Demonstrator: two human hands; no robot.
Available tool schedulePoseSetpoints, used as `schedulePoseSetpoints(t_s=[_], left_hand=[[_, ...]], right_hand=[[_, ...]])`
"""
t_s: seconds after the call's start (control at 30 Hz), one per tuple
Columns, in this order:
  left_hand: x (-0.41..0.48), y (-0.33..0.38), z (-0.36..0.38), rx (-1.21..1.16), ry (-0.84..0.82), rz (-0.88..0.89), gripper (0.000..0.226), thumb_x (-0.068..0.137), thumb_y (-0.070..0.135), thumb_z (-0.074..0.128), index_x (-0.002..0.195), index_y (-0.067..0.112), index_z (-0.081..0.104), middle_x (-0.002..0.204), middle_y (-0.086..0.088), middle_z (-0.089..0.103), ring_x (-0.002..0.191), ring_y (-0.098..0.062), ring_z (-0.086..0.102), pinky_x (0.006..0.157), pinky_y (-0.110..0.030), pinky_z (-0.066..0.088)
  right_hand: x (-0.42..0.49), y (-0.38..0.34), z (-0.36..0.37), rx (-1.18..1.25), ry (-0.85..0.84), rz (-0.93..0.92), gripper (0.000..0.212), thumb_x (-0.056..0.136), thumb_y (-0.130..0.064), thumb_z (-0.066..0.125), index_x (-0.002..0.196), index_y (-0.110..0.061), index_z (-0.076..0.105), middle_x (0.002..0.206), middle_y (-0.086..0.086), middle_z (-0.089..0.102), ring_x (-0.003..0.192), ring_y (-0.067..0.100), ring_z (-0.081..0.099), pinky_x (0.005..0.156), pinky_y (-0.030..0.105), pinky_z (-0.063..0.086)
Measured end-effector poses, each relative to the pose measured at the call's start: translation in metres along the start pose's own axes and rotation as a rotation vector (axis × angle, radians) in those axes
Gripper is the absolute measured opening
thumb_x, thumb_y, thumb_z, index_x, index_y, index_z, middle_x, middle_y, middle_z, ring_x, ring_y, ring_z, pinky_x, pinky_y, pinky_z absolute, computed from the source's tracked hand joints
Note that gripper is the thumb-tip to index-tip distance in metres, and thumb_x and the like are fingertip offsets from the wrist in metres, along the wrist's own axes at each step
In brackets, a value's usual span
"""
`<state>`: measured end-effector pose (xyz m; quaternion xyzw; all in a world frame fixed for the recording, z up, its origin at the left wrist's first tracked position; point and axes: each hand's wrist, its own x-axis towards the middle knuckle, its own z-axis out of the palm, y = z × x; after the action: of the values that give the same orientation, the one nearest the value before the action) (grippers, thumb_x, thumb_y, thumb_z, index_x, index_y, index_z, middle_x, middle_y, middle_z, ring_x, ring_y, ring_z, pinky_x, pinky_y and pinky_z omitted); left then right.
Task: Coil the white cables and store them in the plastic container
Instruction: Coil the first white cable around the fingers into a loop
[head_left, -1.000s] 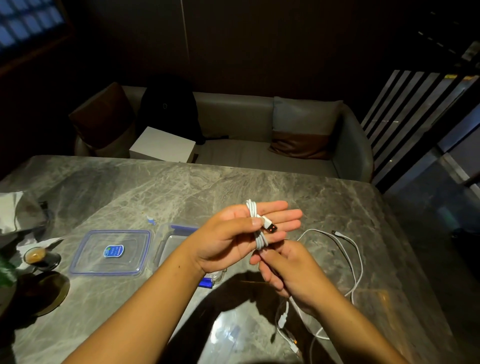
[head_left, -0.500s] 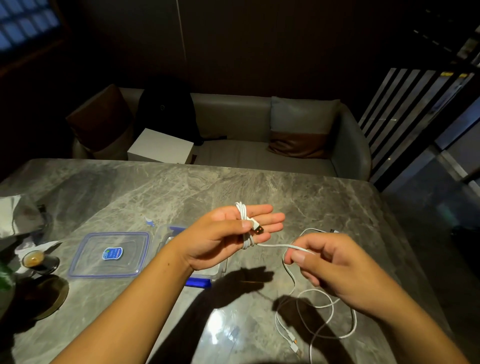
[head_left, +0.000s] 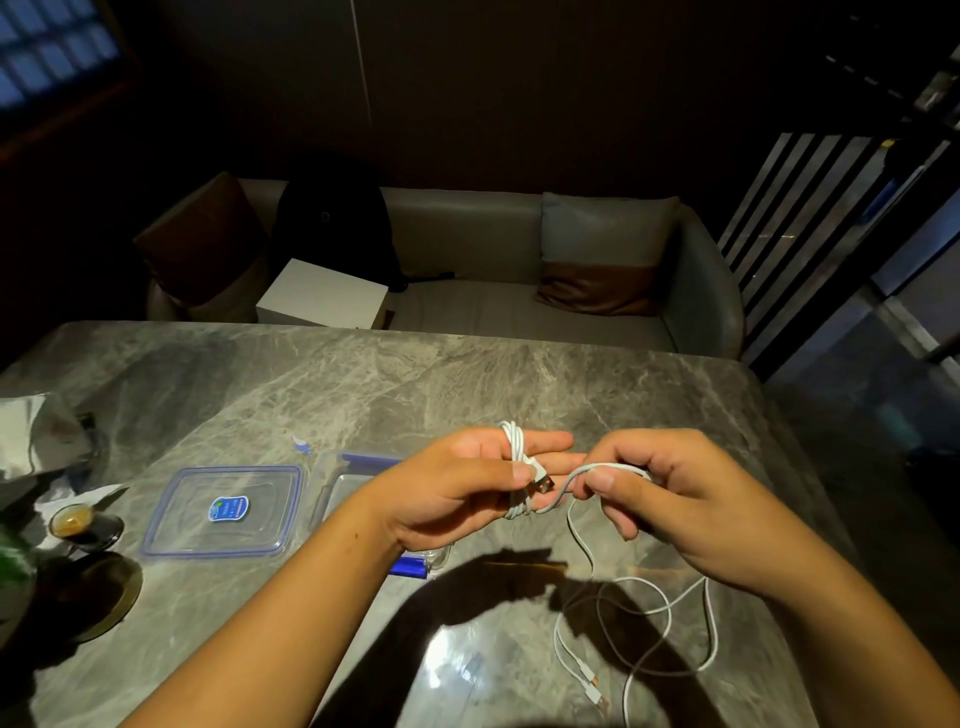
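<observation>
My left hand has a white cable wound in several loops round its straight fingers, and its thumb presses the USB plug against them. My right hand pinches the free strand of that cable just right of the coil, above the table. The rest of the white cable lies in loose loops on the marble table, its small connectors near the front edge. The clear plastic container with blue clips sits behind my left wrist, partly hidden. Its lid lies flat to the left.
The marble table carries a small glass cup on a dark saucer and crumpled paper at the far left. A grey sofa with cushions, a white box and a dark bag stands behind the table.
My right hand has carried the free strand up and round, from below the coil out to the right and back close beside my left fingers. The slack on the table has shifted.
</observation>
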<state>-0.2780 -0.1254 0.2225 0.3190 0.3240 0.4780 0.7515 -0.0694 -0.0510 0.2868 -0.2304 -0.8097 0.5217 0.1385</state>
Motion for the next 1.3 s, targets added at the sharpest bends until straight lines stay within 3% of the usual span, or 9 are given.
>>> schedulePoseSetpoints(t_s=[0.07, 0.13, 0.3, 0.43, 0.67, 0.8, 0.97, 1.17, 1.3], left_hand=[[0.001, -0.002, 0.001, 0.040, -0.042, -0.008, 0.051, 0.093, -0.001, 0.044, 0.144, -0.004, 0.039, 0.132, -0.021, 0.058, 0.114, -0.024, 0.061, 0.104, -0.034, 0.046], [0.001, -0.005, 0.002, 0.063, -0.087, -0.007, 0.046, 0.094, -0.002, 0.043, 0.140, -0.006, 0.044, 0.129, -0.025, 0.054, 0.112, -0.028, 0.054, 0.105, -0.036, 0.043], [0.001, -0.014, 0.010, 0.047, -0.122, -0.027, 0.035, 0.091, -0.007, 0.042, 0.125, -0.007, 0.052, 0.113, -0.018, 0.062, 0.109, -0.026, 0.061, 0.103, -0.035, 0.046], [0.002, -0.020, 0.013, 0.035, -0.109, -0.017, 0.030, 0.090, -0.007, 0.043, 0.117, -0.005, 0.055, 0.107, -0.015, 0.064, 0.104, -0.021, 0.065, 0.096, -0.029, 0.048], [0.002, -0.018, 0.012, 0.177, -0.078, -0.023, 0.022, 0.096, -0.001, 0.046, 0.114, -0.005, 0.060, 0.104, -0.010, 0.069, 0.101, -0.017, 0.066, 0.093, -0.027, 0.049], [0.002, -0.016, 0.015, 0.166, -0.094, -0.004, 0.026, 0.096, -0.007, 0.043, 0.116, -0.006, 0.060, 0.105, -0.006, 0.073, 0.103, -0.016, 0.068, 0.097, -0.028, 0.050], [0.002, -0.016, 0.013, 0.125, -0.061, -0.014, 0.040, 0.091, -0.014, 0.036, 0.129, -0.011, 0.050, 0.121, -0.022, 0.065, 0.116, -0.028, 0.064, 0.101, -0.032, 0.050], [0.000, -0.014, 0.013, 0.080, -0.149, 0.029, 0.050, 0.093, -0.018, 0.031, 0.141, -0.009, 0.038, 0.141, -0.034, 0.046, 0.131, -0.045, 0.048, 0.107, -0.038, 0.045], [-0.002, -0.012, 0.015, 0.052, -0.222, 0.041, 0.051, 0.091, -0.015, 0.033, 0.141, -0.008, 0.040, 0.139, -0.030, 0.050, 0.129, -0.042, 0.051, 0.106, -0.037, 0.045]], right_hand=[[0.004, 0.001, -0.001, 0.012, 0.013, 0.005, 0.025, 0.097, -0.012, 0.056, 0.076, -0.020, 0.067, 0.058, 0.002, 0.059, 0.049, 0.001, 0.047, 0.053, 0.010, 0.035], [0.011, 0.005, -0.002, -0.008, 0.031, 0.014, 0.023, 0.099, -0.012, 0.055, 0.078, -0.013, 0.064, 0.060, 0.001, 0.058, 0.051, 0.001, 0.047, 0.054, 0.011, 0.035], [0.028, 0.014, 0.004, -0.109, -0.013, 0.037, 0.022, 0.097, -0.025, 0.054, 0.077, -0.022, 0.062, 0.063, 0.002, 0.061, 0.056, 0.016, 0.056, 0.054, 0.036, 0.045], [0.039, 0.009, 0.007, -0.232, -0.066, -0.003, 0.021, 0.097, -0.026, 0.057, 0.077, -0.024, 0.062, 0.064, -0.004, 0.062, 0.056, 0.006, 0.054, 0.055, 0.033, 0.045], [0.048, 0.006, 0.010, -0.405, -0.097, -0.030, 0.019, 0.096, -0.031, 0.057, 0.077, -0.030, 0.060, 0.067, -0.009, 0.062, 0.064, 0.007, 0.058, 0.060, 0.030, 0.046], [0.048, 0.013, 0.008, -0.273, -0.105, 0.004, 0.019, 0.097, -0.030, 0.054, 0.079, -0.029, 0.059, 0.068, -0.011, 0.060, 0.061, 0.004, 0.054, 0.059, 0.030, 0.044], [0.047, 0.023, 0.005, -0.221, -0.051, -0.004, 0.013, 0.097, -0.026, 0.055, 0.085, -0.027, 0.059, 0.077, -0.005, 0.062, 0.068, 0.011, 0.057, 0.065, 0.043, 0.050], [0.052, 0.032, 0.005, -0.084, 0.028, -0.040, 0.017, 0.093, -0.025, 0.057, 0.089, -0.019, 0.073, 0.083, -0.003, 0.066, 0.077, 0.011, 0.062, 0.071, 0.029, 0.050], [0.052, 0.039, 0.007, 0.135, 0.058, 0.010, 0.019, 0.095, -0.008, 0.059, 0.093, -0.013, 0.077, 0.088, -0.001, 0.075, 0.084, 0.015, 0.070, 0.076, 0.024, 0.054]])
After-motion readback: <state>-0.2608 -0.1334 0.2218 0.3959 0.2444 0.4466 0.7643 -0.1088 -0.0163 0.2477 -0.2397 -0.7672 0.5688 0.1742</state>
